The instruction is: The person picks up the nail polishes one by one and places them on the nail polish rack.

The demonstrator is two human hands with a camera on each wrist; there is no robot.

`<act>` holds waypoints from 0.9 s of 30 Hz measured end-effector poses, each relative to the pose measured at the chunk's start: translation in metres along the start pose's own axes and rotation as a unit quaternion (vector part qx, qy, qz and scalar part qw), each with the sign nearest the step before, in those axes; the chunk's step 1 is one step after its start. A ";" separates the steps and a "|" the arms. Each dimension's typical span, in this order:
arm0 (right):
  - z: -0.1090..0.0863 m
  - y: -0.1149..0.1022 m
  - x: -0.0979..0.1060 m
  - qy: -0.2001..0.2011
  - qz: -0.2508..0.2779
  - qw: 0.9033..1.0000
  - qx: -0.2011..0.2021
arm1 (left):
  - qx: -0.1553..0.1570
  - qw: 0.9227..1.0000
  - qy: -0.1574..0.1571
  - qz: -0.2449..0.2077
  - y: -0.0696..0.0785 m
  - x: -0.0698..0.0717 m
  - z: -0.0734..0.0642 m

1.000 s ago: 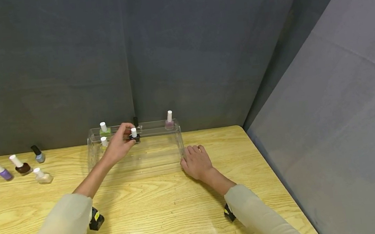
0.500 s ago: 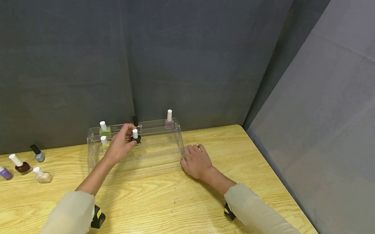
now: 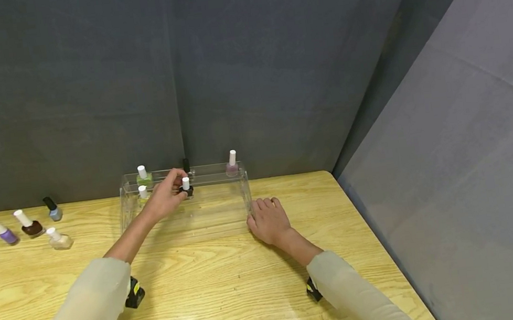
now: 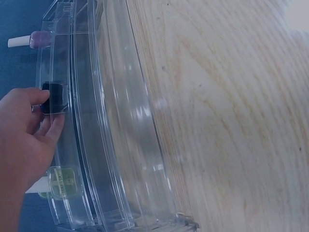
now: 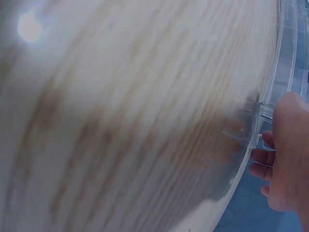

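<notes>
In the head view my left hand (image 3: 164, 199) pinches a black nail polish bottle (image 3: 188, 191) with a white cap, upright at the middle of an upper tier of the clear stepped rack (image 3: 218, 221). In the left wrist view, fingers and thumb are on the dark bottle (image 4: 55, 98), behind the clear front of its tier. My right hand (image 3: 270, 223) rests against the rack's right front corner, fingers fairly straight. A green bottle (image 3: 144, 180), a yellowish bottle (image 3: 143, 195), a black-capped bottle (image 3: 186, 166) and a pink-mauve bottle (image 3: 232, 169) also stand in the rack.
At the table's left are a purple bottle (image 3: 8, 237), a dark brown bottle (image 3: 32, 229), a light blue bottle (image 3: 55, 213) and a cream bottle (image 3: 61, 242). A dark curtain (image 3: 247, 76) hangs behind the table (image 3: 234, 300); a grey one borders its right side.
My left hand has shifted slightly to the right with the black nail polish bottle, which sits a little lower in the tier. My right hand has stayed at the rack's corner.
</notes>
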State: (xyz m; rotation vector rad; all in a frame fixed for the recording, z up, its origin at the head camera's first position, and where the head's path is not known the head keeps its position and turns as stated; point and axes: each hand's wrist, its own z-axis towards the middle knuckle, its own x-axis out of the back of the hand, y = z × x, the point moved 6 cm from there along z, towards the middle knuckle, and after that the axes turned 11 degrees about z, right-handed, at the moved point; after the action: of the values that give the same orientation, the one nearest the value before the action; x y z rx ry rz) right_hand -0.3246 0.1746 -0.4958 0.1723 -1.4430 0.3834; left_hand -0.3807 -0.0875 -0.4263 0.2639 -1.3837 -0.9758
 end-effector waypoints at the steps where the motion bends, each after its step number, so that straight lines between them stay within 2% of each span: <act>1: 0.000 0.000 0.000 -0.001 -0.001 1.000 -0.001 | 0.000 1.000 -0.001 0.000 0.000 0.000 0.000; 13: 0.000 0.002 -0.002 0.000 -0.010 1.000 0.001 | -0.012 1.000 0.001 0.007 0.003 0.000 -0.001; 18: 0.000 0.002 -0.002 -0.015 -0.017 1.000 -0.008 | -0.007 1.000 0.007 0.008 0.003 -0.001 -0.001; 27: 0.001 0.002 -0.003 -0.018 -0.014 1.000 -0.011 | 0.002 1.000 0.010 0.021 0.005 -0.003 -0.001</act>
State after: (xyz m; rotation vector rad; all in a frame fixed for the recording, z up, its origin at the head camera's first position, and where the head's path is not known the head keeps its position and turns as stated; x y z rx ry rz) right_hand -0.3261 0.1754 -0.4987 0.1829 -1.4789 0.3418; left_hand -0.3776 -0.0823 -0.4248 0.2458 -1.3683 -0.9329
